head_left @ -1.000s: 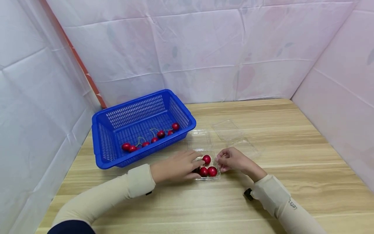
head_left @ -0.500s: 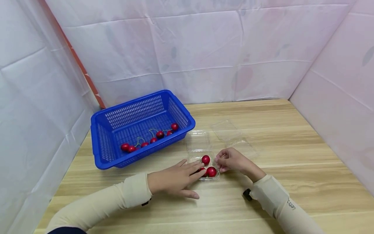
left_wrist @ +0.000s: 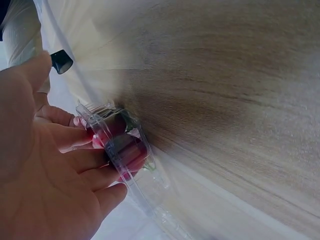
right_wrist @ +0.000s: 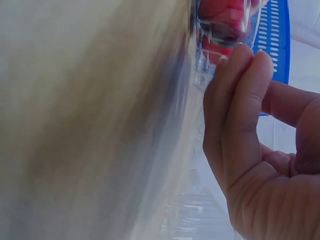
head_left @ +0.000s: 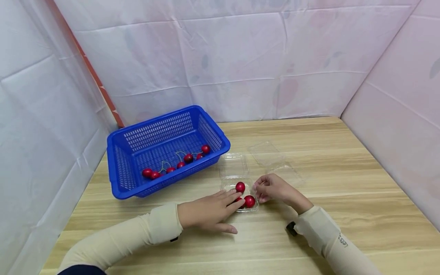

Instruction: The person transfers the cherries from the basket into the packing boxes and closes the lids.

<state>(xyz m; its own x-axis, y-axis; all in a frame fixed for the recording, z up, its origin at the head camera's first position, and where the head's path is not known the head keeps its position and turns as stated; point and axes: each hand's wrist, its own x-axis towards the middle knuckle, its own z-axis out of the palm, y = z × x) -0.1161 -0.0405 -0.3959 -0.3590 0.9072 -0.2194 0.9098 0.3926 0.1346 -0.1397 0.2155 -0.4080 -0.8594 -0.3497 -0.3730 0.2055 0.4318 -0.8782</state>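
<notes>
In the head view a clear plastic box [head_left: 225, 185] lies on the table with its lid [head_left: 233, 166] folded back. Inside are red cherries, one toward the back [head_left: 240, 187] and one at the front right [head_left: 249, 201]; another is partly under my left fingers. My left hand [head_left: 207, 211] lies over the box's left side, fingers stretched out over the fruit, thumb apart on the near side. At the right wall my right hand [head_left: 274, 189] holds the box's edge with bent fingers. Its fingertips meet the plastic in the right wrist view [right_wrist: 245, 100].
A blue basket [head_left: 151, 134] stands at the back left, with several stemmed cherries [head_left: 188, 157] along its near side. Behind my right hand another open clear box [head_left: 266, 152] lies on the wooden table [head_left: 343, 172]. Cloth walls [head_left: 233, 49] enclose the back and sides.
My left hand has drawn back toward the near left, and its fingers have straightened and spread. The back cherry has shifted slightly left. My right hand stays at the box's edge.
</notes>
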